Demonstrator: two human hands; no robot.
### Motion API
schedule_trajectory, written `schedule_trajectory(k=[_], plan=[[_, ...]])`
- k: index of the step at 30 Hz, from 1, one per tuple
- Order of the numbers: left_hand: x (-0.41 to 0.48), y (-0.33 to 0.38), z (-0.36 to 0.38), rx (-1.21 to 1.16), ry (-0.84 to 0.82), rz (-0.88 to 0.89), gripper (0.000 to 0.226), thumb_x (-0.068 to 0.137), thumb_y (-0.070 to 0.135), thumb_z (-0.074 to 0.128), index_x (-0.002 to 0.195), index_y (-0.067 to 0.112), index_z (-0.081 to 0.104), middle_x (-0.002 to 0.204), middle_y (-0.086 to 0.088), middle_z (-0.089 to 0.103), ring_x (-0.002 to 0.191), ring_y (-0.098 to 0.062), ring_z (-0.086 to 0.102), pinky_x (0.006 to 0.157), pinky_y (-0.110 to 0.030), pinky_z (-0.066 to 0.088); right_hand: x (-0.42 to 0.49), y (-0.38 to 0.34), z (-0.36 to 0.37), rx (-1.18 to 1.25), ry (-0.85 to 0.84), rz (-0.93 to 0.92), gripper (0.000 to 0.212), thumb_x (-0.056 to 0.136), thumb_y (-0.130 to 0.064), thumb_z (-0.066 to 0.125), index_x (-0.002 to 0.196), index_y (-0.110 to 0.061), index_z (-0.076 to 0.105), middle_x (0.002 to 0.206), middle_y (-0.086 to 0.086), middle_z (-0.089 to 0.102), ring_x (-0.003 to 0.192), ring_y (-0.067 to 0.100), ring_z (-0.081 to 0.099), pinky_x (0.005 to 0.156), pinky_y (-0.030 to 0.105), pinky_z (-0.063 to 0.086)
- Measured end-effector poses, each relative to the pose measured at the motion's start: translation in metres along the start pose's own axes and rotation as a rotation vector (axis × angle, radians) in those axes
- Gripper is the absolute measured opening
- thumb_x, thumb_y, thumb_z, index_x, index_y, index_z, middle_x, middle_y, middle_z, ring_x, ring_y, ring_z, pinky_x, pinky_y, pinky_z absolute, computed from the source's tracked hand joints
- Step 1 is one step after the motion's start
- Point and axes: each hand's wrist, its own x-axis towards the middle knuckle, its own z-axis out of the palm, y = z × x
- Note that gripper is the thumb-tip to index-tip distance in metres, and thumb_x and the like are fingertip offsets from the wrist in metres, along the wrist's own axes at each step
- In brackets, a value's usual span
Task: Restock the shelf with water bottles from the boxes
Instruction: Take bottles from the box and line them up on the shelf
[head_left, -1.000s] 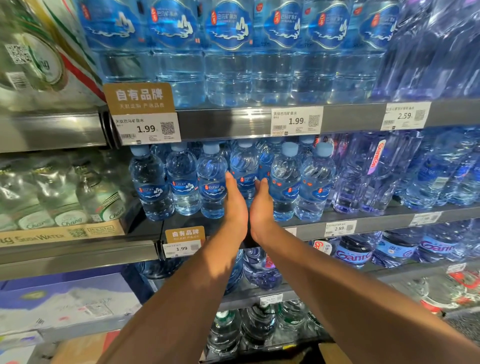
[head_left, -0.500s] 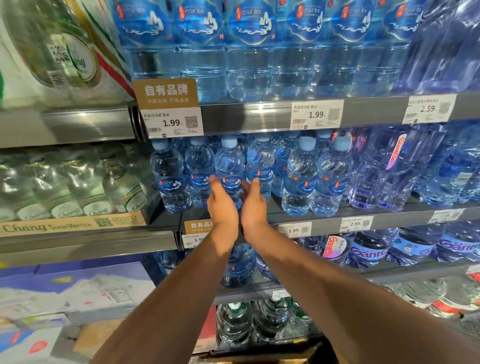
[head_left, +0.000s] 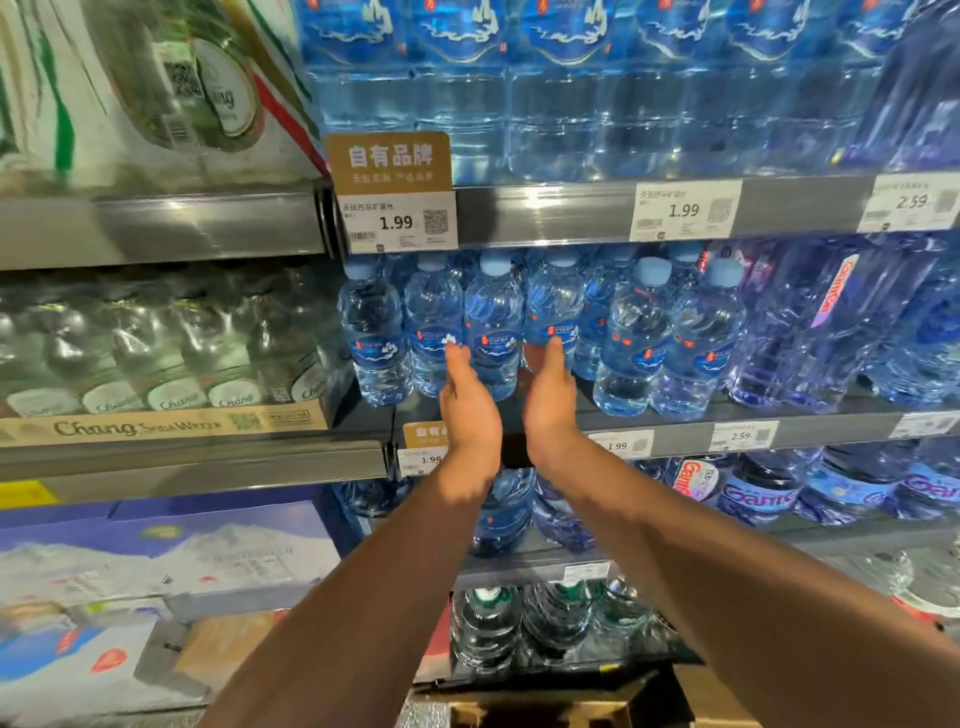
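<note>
Several small blue-capped water bottles (head_left: 493, 322) stand in rows on the middle shelf (head_left: 675, 434). My left hand (head_left: 467, 410) and my right hand (head_left: 548, 400) reach to the shelf's front edge, palms facing each other, fingers straight. They flank the lower part of one front bottle, with the fingertips at its sides. Neither hand is closed around it. An open cardboard box (head_left: 550, 712) shows at the bottom edge, its contents hidden.
Large blue water bottles (head_left: 545, 104) fill the shelf above, behind price tags (head_left: 397, 221). Chang soda water packs (head_left: 156, 353) sit at the left, purple Ganten bottles (head_left: 841, 322) at the right. Boxed water cases (head_left: 156, 561) and glass bottles (head_left: 519, 629) lie lower down.
My two hands have drawn back from the bottle row toward the shelf edge and spread slightly apart. The view has shifted left, so the shelf appears further right.
</note>
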Motion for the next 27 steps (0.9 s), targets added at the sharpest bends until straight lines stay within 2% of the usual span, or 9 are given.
schedule_trajectory(k=[4, 8, 11, 14, 16, 18, 21, 24, 27], plan=[[-0.012, -0.002, 0.018, 0.032, -0.052, 0.04, 0.057, 0.101, 0.05, 0.025, 0.137, 0.014, 0.05, 0.143, -0.004, 0.047, 0.133, -0.02, 0.042, 0.115, -0.04, 0.027, -0.004, -0.009, -0.02, -0.029, 0.108, -0.042, 0.057, 0.099, -0.051, 0.03, 0.115, -0.01, 0.066, 0.119, 0.012, 0.065, 0.112, 0.028, 0.058, 0.103, 0.045, 0.042], [-0.026, -0.007, 0.05, 0.055, -0.167, 0.017, 0.059, 0.099, 0.054, 0.024, 0.135, 0.016, 0.052, 0.144, -0.003, 0.047, 0.134, -0.019, 0.04, 0.115, -0.039, 0.025, 0.0, -0.022, -0.069, -0.086, 0.294, -0.143, 0.053, 0.103, -0.038, 0.031, 0.104, -0.001, 0.069, 0.098, 0.009, 0.063, 0.091, 0.024, 0.054, 0.087, 0.032, 0.039], [-0.035, -0.012, 0.075, 0.065, -0.221, 0.0, 0.057, 0.098, 0.057, 0.027, 0.137, 0.022, 0.051, 0.146, 0.002, 0.044, 0.137, -0.017, 0.036, 0.115, -0.034, 0.023, 0.009, -0.027, -0.104, -0.066, 0.452, -0.249, 0.044, 0.104, -0.029, 0.033, 0.094, -0.005, 0.068, 0.091, 0.012, 0.064, 0.085, 0.021, 0.052, 0.076, 0.027, 0.035], [-0.048, -0.022, 0.099, 0.03, -0.241, -0.025, 0.053, 0.1, 0.05, 0.029, 0.142, 0.02, 0.043, 0.15, 0.002, 0.038, 0.139, -0.016, 0.033, 0.113, -0.031, 0.021, 0.023, -0.026, -0.136, -0.038, 0.557, -0.307, 0.034, 0.1, -0.034, 0.035, 0.085, -0.013, 0.058, 0.085, 0.01, 0.059, 0.082, 0.022, 0.051, 0.08, 0.036, 0.041], [-0.059, -0.028, 0.11, 0.05, -0.242, -0.047, 0.055, 0.098, 0.054, 0.03, 0.142, 0.024, 0.042, 0.151, 0.001, 0.036, 0.14, -0.018, 0.032, 0.113, -0.034, 0.02, 0.024, -0.022, -0.145, -0.063, 0.464, -0.286, 0.033, 0.1, -0.035, 0.036, 0.09, -0.017, 0.061, 0.09, 0.006, 0.062, 0.089, 0.022, 0.055, 0.087, 0.037, 0.042], [-0.064, -0.03, 0.117, 0.048, -0.237, -0.055, 0.053, 0.097, 0.054, 0.031, 0.139, 0.026, 0.046, 0.149, 0.002, 0.038, 0.137, -0.015, 0.034, 0.111, -0.033, 0.022, 0.021, -0.017, -0.141, -0.08, 0.284, -0.219, 0.037, 0.102, -0.034, 0.036, 0.111, -0.014, 0.066, 0.114, 0.008, 0.066, 0.11, 0.021, 0.057, 0.101, 0.036, 0.041], [-0.059, -0.031, 0.121, 0.02, -0.262, -0.063, 0.053, 0.098, 0.054, 0.03, 0.14, 0.025, 0.044, 0.148, 0.006, 0.039, 0.13, -0.007, 0.035, 0.099, -0.024, 0.023, 0.019, -0.015, -0.134, -0.061, 0.125, -0.112, 0.05, 0.103, -0.04, 0.029, 0.139, -0.012, 0.049, 0.142, 0.006, 0.049, 0.133, 0.02, 0.043, 0.114, 0.039, 0.029], [-0.056, -0.03, 0.12, 0.016, -0.285, -0.076, 0.053, 0.097, 0.056, 0.028, 0.141, 0.029, 0.042, 0.149, 0.01, 0.036, 0.137, -0.009, 0.03, 0.096, -0.023, 0.019, 0.021, -0.02, -0.134, -0.069, 0.026, -0.057, 0.055, 0.102, -0.046, 0.025, 0.146, -0.016, 0.038, 0.151, 0.001, 0.038, 0.14, 0.016, 0.033, 0.117, 0.037, 0.022], [-0.053, -0.029, 0.118, 0.033, -0.297, -0.082, 0.054, 0.096, 0.059, 0.025, 0.141, 0.032, 0.041, 0.151, 0.012, 0.033, 0.14, -0.01, 0.026, 0.096, -0.026, 0.017, 0.022, -0.021, -0.131, -0.06, -0.017, -0.01, 0.058, 0.101, -0.051, 0.024, 0.147, -0.018, 0.037, 0.152, -0.001, 0.036, 0.141, 0.015, 0.031, 0.117, 0.037, 0.021]])
